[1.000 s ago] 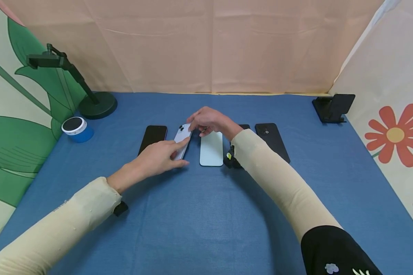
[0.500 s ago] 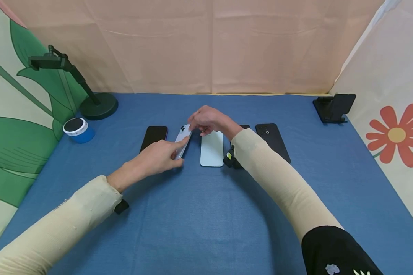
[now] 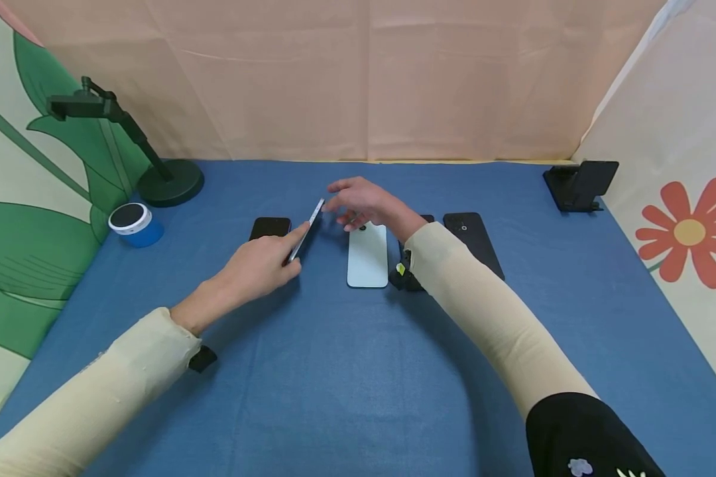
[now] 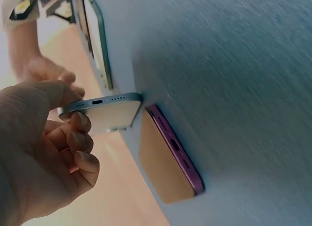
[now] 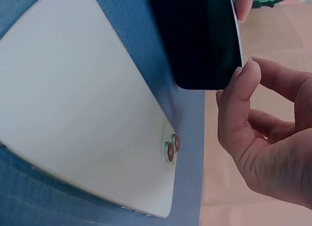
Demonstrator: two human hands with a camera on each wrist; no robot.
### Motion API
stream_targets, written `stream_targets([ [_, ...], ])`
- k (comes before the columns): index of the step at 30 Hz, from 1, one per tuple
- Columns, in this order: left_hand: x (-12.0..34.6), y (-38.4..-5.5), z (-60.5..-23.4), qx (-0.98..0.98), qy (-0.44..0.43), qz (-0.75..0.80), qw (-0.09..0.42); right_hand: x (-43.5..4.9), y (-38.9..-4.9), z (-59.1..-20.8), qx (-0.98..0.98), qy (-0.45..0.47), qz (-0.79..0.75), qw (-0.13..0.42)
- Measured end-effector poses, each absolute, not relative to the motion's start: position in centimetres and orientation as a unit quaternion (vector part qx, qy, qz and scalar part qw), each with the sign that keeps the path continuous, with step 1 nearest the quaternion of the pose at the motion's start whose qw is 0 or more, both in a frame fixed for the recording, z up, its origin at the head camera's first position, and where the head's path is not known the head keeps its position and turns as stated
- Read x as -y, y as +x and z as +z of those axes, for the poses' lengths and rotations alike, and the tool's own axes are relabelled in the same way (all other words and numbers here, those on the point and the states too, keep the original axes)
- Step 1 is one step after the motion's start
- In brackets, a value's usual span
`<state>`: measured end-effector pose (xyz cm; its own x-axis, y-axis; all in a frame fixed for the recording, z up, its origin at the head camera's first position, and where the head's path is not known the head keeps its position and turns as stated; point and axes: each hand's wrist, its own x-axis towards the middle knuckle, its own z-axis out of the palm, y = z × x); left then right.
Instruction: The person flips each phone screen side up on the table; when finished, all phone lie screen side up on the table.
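Note:
My left hand (image 3: 258, 264) grips a slim white-backed smartphone (image 3: 307, 228) between thumb and fingers. In the head view it stands tilted on its long edge. The left wrist view shows its charging-port end (image 4: 100, 102), while the dark screen (image 5: 202, 38) faces the right wrist camera. My right hand (image 3: 366, 204) is by its far end, with loosely bent fingertips (image 5: 248, 72) at its corner; firm contact cannot be told. Below that hand, a pale smartphone (image 3: 366, 262) lies back up. Partly behind the left hand, another smartphone (image 3: 270, 227) lies screen up, showing a purple frame (image 4: 178, 148).
Right of the pale phone, a dark smartphone (image 3: 427, 218) is mostly hidden by the right arm. A black smartphone (image 3: 471, 235) lies farther right. A black lamp-like stand (image 3: 170, 182) and blue-white round container (image 3: 136, 225) stand left; a black phone stand (image 3: 580, 187) is back right.
The left hand has moved slightly left and turned the white-backed phone up onto its edge, so its back no longer shows. The right hand's fingers have loosened and spread from its far end.

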<state>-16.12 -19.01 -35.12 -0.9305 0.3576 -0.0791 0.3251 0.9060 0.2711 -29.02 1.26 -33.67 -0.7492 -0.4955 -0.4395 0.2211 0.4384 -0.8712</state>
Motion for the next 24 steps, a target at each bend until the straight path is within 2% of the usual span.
stream_targets([
  [9, 20.6, -15.9, -35.5, -0.966, 0.130, 0.216, 0.052, -1.6, -29.0, -34.9, -0.764, -0.079, -0.518, 0.376],
  [16, 21.0, -16.0, -36.4, -0.934, 0.075, 0.350, 0.017, -1.5, -28.7, -35.7, -0.756, -0.080, -0.519, 0.390],
  [24, 21.2, -16.2, -37.2, -0.871, 0.020, 0.482, 0.094, -1.2, -28.7, -36.1, -0.743, -0.057, -0.536, 0.398],
])
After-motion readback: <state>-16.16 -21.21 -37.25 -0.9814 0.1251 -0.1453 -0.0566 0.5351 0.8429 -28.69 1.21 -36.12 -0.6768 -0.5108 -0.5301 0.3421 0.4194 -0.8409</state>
